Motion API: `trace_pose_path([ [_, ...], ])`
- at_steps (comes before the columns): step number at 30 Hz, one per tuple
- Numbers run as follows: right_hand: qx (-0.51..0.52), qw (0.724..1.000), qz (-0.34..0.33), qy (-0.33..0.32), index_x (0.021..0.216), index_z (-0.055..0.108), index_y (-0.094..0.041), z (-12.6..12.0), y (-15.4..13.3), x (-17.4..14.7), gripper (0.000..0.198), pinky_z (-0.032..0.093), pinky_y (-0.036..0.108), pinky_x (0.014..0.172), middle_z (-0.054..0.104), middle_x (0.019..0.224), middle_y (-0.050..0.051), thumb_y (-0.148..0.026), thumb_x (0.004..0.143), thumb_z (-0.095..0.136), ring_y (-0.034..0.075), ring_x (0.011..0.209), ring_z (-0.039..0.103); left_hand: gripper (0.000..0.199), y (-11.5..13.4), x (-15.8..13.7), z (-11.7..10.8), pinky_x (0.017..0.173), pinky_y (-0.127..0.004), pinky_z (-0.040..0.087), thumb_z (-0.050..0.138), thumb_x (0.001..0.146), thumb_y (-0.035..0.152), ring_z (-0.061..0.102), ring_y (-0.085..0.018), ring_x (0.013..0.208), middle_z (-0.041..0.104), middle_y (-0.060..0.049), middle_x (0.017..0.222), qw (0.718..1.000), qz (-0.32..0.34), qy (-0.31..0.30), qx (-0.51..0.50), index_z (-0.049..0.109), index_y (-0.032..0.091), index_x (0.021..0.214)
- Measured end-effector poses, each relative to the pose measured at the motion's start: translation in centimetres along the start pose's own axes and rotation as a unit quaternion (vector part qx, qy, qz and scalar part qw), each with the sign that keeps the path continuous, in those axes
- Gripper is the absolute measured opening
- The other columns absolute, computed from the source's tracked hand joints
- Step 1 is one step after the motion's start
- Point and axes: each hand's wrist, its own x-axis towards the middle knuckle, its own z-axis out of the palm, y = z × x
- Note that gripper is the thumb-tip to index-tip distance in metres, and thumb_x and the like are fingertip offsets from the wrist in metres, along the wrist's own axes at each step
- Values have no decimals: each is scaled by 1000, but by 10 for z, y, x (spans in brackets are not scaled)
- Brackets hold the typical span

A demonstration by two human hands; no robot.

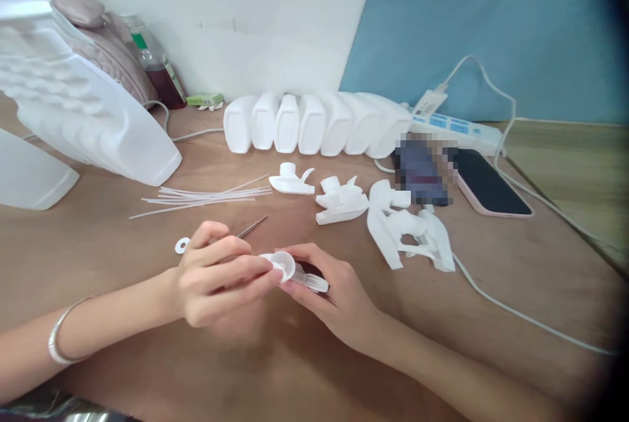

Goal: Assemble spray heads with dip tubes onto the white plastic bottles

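A white plastic trigger spray head (314,282) is between my hands, its round collar opening facing up toward me. My right hand (339,291) grips its body from the right, with thumb and fingers on either side. From the left, my left hand (221,278) pinches at the collar's rim; anything small in those fingertips is hidden. Behind the left hand a thin pointed metal tool (251,227) sticks out; I cannot tell whether it lies on the table or touches the hand. Beside that hand lies a flat white washer (181,245).
Thin white tubes (206,196) lie beyond my left hand. More spray heads (292,181) and a pile of them (410,225) sit ahead and right. White bottles (287,124) line the wall. Phones (491,179), a power strip (457,127) and a cable occupy the right side.
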Motion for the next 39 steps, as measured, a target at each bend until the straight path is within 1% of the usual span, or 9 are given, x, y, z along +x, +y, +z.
trace_pose_path([
  [3, -10, 1000, -26, -2, 110, 51, -23, 0, 2, -1, 27, 45, 26, 78, 63, 101, 0, -26, 84, 56, 13, 87, 58, 12, 0, -9, 11, 62, -30, 35, 58, 78, 12, 56, -11, 65, 68, 5, 78, 999, 2, -27, -21, 63, 23, 81],
  [10, -25, 998, -62, -11, 110, 51, -23, -1, 7, 1, 24, 44, 27, 84, 63, 106, 0, -22, 85, 55, 12, 94, 57, 6, 4, -18, 16, 68, -32, 40, 62, 75, 24, 60, -15, 78, 66, 0, 79, 997, -13, -24, -71, 64, 22, 80],
  [13, -26, 998, -46, -30, 108, 51, -24, -2, 5, 2, 23, 46, 26, 80, 64, 101, 0, -21, 85, 55, 12, 87, 59, 10, 6, -19, 20, 77, -37, 42, 62, 72, 18, 59, -18, 90, 64, -2, 89, 995, -57, -24, -80, 60, 23, 80],
  [16, 8, 998, -46, -50, 112, 48, -24, -3, 4, 1, 27, 49, 20, 70, 64, 97, -2, -22, 86, 54, 9, 76, 60, 7, 4, -21, 22, 82, -44, 44, 60, 74, 19, 57, -22, 98, 61, -9, 96, 982, -100, -63, -147, 55, 19, 80],
  [20, 40, 994, -94, -29, 108, 46, -23, 0, 7, -1, 24, 48, 15, 61, 62, 101, 0, -13, 87, 50, 6, 75, 60, 8, 0, -25, 22, 84, -42, 45, 57, 79, 19, 58, -19, 93, 59, -14, 101, 958, -112, -107, -241, 53, 15, 84],
  [24, -77, 981, -175, 18, 103, 50, -20, 4, 8, 0, 21, 49, 26, 76, 58, 112, 8, -14, 84, 54, 15, 93, 59, 12, -1, -26, 22, 84, -40, 45, 58, 79, 20, 57, -19, 95, 60, -12, 99, 951, -120, -115, -260, 53, 17, 89],
  [29, -198, 959, -193, 61, 100, 57, -20, 5, 7, 0, 19, 48, 33, 72, 60, 107, 10, -27, 82, 58, 19, 86, 58, 11, 1, -26, 22, 82, -36, 44, 55, 81, 24, 57, -16, 88, 61, -9, 95, 950, -128, -119, -258, 55, 20, 92],
  [35, -180, 956, -229, 43, 91, 60, -20, 2, 6, -2, 12, 45, 30, 64, 62, 100, 7, -18, 84, 50, 15, 75, 55, 4, 3, -24, 23, 71, -32, 45, 56, 79, 20, 56, -15, 77, 62, -7, 91, 954, -116, -96, -259, 55, 19, 83],
  [39, -160, 957, -241, 11, 94, 58, -19, 2, 8, -2, 16, 44, 29, 59, 62, 98, 8, -13, 83, 49, 14, 69, 52, 8, 3, -24, 20, 70, -33, 44, 57, 77, 18, 54, -16, 78, 63, -7, 93, 944, -119, -116, -285, 57, 19, 85],
])
